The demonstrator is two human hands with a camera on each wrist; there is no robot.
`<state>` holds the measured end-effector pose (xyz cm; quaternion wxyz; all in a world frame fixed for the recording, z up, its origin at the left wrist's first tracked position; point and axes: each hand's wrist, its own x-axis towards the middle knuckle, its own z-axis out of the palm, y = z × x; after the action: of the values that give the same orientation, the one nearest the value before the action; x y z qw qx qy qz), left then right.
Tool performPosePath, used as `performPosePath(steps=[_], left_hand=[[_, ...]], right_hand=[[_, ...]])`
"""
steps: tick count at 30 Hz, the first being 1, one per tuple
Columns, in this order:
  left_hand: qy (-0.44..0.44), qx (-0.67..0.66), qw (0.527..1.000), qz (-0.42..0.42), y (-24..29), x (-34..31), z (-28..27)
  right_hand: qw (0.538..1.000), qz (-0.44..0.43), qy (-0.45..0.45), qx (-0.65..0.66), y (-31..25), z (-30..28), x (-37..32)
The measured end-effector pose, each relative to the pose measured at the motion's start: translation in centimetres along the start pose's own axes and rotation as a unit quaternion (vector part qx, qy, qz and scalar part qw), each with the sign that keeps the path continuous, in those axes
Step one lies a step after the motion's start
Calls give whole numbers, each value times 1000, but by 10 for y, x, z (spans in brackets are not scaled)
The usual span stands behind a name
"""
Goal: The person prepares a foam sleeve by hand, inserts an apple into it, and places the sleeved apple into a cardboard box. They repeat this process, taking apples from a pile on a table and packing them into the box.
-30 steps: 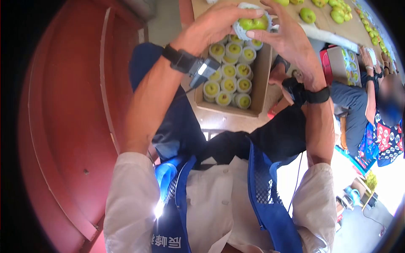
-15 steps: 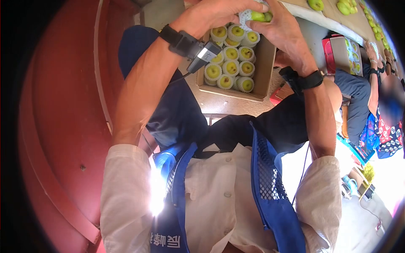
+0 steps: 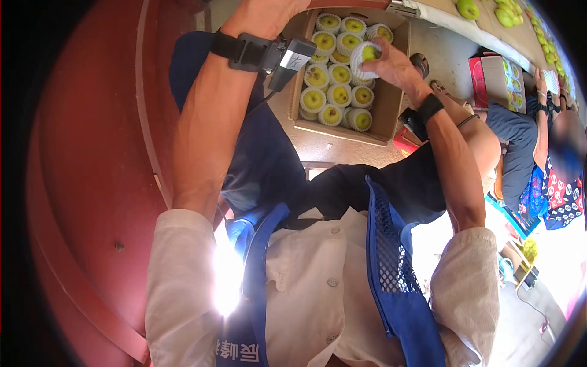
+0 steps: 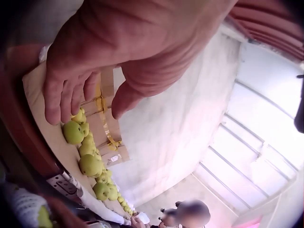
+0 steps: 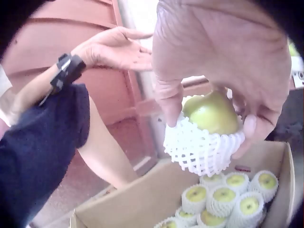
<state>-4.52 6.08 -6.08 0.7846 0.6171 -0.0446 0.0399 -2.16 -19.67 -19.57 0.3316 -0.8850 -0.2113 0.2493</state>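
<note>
My right hand [image 3: 394, 66] grips a green apple [image 5: 211, 114] from above, thumb and fingers spread around it. A white foam net [image 5: 202, 149] covers the apple's lower part and leaves its top bare. Under that hand stands a cardboard box [image 5: 116, 209] with several netted apples [image 5: 223, 197] in rows. Nothing is in my left hand [image 4: 137, 47], which hangs over the edge of the tabletop with loose, slightly bent fingers. Loose green apples [image 4: 90, 165] lie beyond its fingertips. In the head view most of the left hand is cut off at the top.
A red panelled wall [image 3: 92, 183] rises at my left. The tabletop [image 3: 428, 11] runs along the far side. To the right, another person [image 3: 516, 159] sits beside a smaller box [image 3: 489, 76] of netted apples. My knees flank the near side of the large box.
Both hands held the netted apple together at the top. The left hand has let go and moved up and left; the right hand has brought the apple down over the box.
</note>
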Motion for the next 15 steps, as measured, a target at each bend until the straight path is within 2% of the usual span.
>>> performPosePath(steps=[1, 2, 3, 4, 5, 7, 9, 11, 12, 13, 14, 15], left_hand=[[0, -1, 1000, 0, 3, -1, 2], [27, -9, 1000, -8, 8, -5, 7], [53, -17, 998, -17, 12, -9, 10], [54, -19, 998, -17, 16, -12, 11], [54, -18, 998, -14, 19, -13, 12], [55, -20, 998, -11, 22, -14, 13], [44, -1, 999, 5, 25, -17, 13], [52, -12, 999, 2, 27, -20, 15], [60, -21, 998, -1, 27, -22, 15], [61, -22, 998, -2, 27, -22, 15], [64, -17, 998, 0, 27, -22, 15], [67, -12, 998, 1, 27, -22, 14]], right_hand=[[1000, 1, -16, 13, 28, 16, 11], [983, -65, -76, 153, 72, 27, 20], [983, -64, -76, 152, 55, 29, 15], [997, -2, -81, 14, 39, 36, 9], [987, 59, -82, -127, 25, 39, 3], [988, 67, -45, -131, 37, 60, -3], [975, 124, -111, -146, 43, 76, -6], [977, 113, -99, -154, 80, 101, -1], [904, -23, -176, -390, 89, 106, 0], [754, -158, -238, -592, 98, 109, 2], [753, -158, -239, -592, 90, 103, 1], [897, 20, -126, -423, 73, 92, -3]])
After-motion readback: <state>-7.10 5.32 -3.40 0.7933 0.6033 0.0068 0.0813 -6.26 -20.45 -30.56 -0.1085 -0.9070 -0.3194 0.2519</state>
